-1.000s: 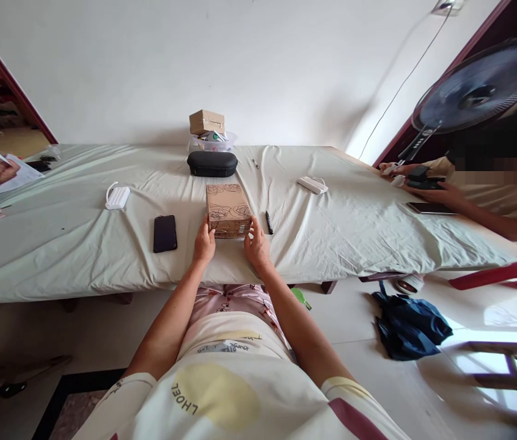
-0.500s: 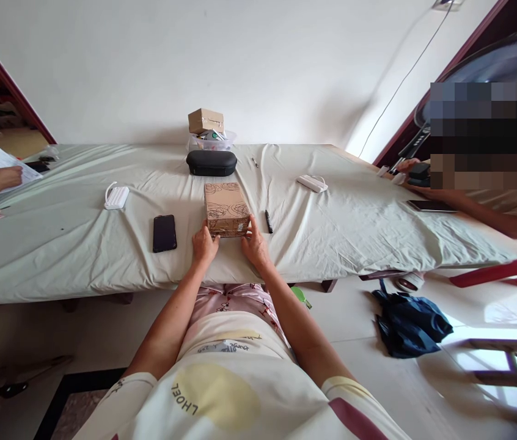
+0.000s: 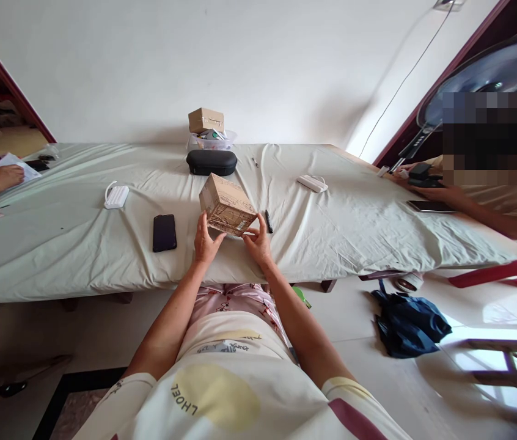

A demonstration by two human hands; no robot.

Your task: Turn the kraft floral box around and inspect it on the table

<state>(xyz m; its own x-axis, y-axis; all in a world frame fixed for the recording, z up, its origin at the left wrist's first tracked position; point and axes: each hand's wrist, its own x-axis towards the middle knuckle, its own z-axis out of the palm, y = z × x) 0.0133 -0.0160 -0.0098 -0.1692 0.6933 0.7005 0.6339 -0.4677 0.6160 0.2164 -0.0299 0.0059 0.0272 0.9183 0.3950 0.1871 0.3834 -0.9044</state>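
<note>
A brown cardboard box (image 3: 225, 203) with printed line drawings is lifted and tilted above the sheet-covered table (image 3: 79, 244). My left hand (image 3: 205, 239) grips its near left corner. My right hand (image 3: 257, 241) holds its near right corner from below, fingers curled against it. A black pen (image 3: 268, 221) lies just right of the box, and a black phone (image 3: 164, 232) lies to its left.
A black zip case (image 3: 211, 162), a clear tub with a small carton (image 3: 206, 120) on top, and two white gadgets (image 3: 116, 197) (image 3: 312, 183) lie further back. Other people's hands rest at the left (image 3: 4, 177) and right (image 3: 442, 194) edges. A fan (image 3: 483, 70) stands at the right.
The box was flat on the table between my hands. Now both hands have raised it and turned it at an angle.
</note>
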